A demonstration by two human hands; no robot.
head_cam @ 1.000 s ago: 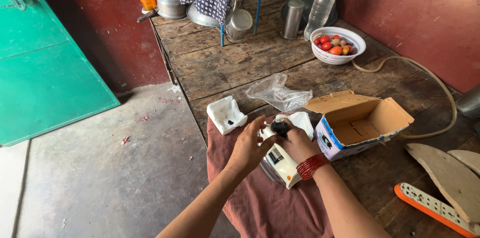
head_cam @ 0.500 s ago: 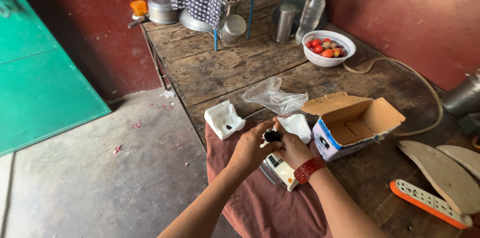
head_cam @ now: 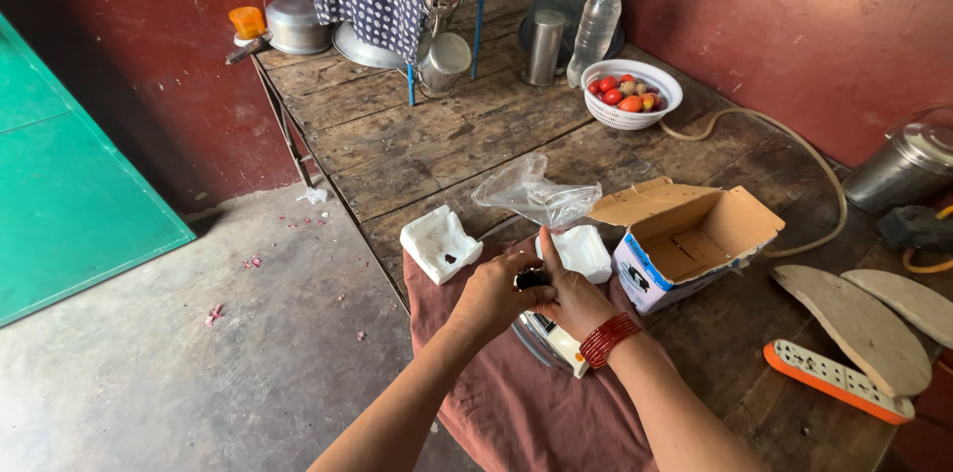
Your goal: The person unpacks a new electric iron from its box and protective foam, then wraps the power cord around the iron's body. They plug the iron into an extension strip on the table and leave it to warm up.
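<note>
My left hand [head_cam: 489, 295] and my right hand [head_cam: 568, 295] meet over a small white appliance [head_cam: 556, 341] that lies on a maroon cloth [head_cam: 516, 403] at the table's near edge. Between the fingers of both hands is a small black part [head_cam: 533, 278] at the appliance's top end. Red bangles circle my right wrist. Just beyond my hands lie two white foam packing blocks [head_cam: 443, 245] [head_cam: 578, 252], a crumpled clear plastic bag [head_cam: 531, 194] and an open cardboard box [head_cam: 690, 239] on its side.
On the worn wooden table [head_cam: 427, 139] stand a white basket of tomatoes [head_cam: 629, 94], a plastic bottle [head_cam: 596, 20], steel cups and pots at the back. An orange-and-white power strip [head_cam: 834, 381], flat wooden boards [head_cam: 859, 323], a hose and a steel vessel [head_cam: 903, 169] lie right.
The view has shifted so the table sits further left and up in frame. My hands have stayed on the appliance, closing more tightly around the black part.
</note>
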